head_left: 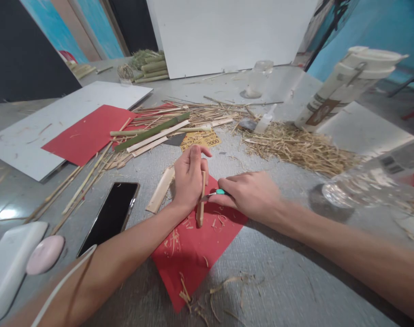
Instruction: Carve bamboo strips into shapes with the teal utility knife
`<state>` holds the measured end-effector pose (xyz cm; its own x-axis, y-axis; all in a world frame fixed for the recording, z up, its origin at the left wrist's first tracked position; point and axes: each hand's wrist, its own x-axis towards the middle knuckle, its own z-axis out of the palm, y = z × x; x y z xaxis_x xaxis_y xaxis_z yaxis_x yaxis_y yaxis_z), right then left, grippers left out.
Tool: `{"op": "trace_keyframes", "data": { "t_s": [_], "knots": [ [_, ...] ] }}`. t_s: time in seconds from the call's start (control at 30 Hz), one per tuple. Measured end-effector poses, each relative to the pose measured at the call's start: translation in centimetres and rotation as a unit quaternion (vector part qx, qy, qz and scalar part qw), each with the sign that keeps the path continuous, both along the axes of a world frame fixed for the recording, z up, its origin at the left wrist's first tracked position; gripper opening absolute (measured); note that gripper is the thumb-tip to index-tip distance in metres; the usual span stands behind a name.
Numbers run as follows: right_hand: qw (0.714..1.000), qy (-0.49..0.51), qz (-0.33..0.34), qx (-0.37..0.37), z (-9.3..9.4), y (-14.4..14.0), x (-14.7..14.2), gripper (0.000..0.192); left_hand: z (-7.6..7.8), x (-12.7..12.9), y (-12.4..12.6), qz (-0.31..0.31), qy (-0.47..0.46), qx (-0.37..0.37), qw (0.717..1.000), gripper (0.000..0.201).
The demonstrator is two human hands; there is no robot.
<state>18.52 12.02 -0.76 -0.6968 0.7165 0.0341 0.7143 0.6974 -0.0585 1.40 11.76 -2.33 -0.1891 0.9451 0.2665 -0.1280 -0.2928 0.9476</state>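
Observation:
My left hand [190, 179] is closed around a short bamboo strip [200, 213], whose lower end sticks out below the palm. My right hand [253, 193] grips a small knife with a green handle [220, 191]. The knife's blade [209, 196] touches or lies very close to the strip's right side. Under both hands lies a red sheet [196, 254] with thin curled shavings on it. A wider pale bamboo piece [161, 190] rests on the table just left of my left hand.
A phone [108, 218], a pink oval case [45, 255] and a white device [14, 263] lie at left. Bamboo strips [152, 131] and a straw heap [295, 145] spread behind. A clear bottle [357, 186] and a white container [346, 91] are at right.

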Motion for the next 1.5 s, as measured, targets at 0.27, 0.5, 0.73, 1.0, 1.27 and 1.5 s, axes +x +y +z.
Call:
{"op": "trace_keyframes", "data": {
  "t_s": [0.27,0.5,0.73,1.0,1.27,1.5],
  "knots": [
    [1.000,-0.023,-0.011,-0.003,0.0,-0.2,-0.6,0.090,-0.4,0.1,0.7,-0.002,-0.040,-0.050,0.998,0.058],
    [0.997,-0.066,-0.031,-0.010,0.5,-0.4,-1.0,0.090,-1.0,-0.1,1.2,-0.036,-0.075,-0.062,0.995,0.047],
    [0.997,-0.070,-0.027,-0.018,0.4,-0.4,-1.0,0.093,-0.8,-0.8,2.1,-0.068,-0.089,-0.088,0.990,0.034],
    [0.998,-0.057,-0.022,-0.018,0.4,-0.6,-1.1,0.087,-0.7,-0.6,1.7,-0.043,-0.082,-0.055,0.994,0.044],
    [0.995,-0.089,-0.044,-0.025,0.7,-0.6,-1.4,0.081,-1.0,-0.4,2.0,-0.013,-0.084,-0.069,0.994,0.048],
    [0.994,-0.095,-0.036,-0.034,1.0,-0.6,-1.6,0.083,-1.1,-0.4,2.1,-0.009,-0.110,-0.065,0.992,0.050]
  ]
}}
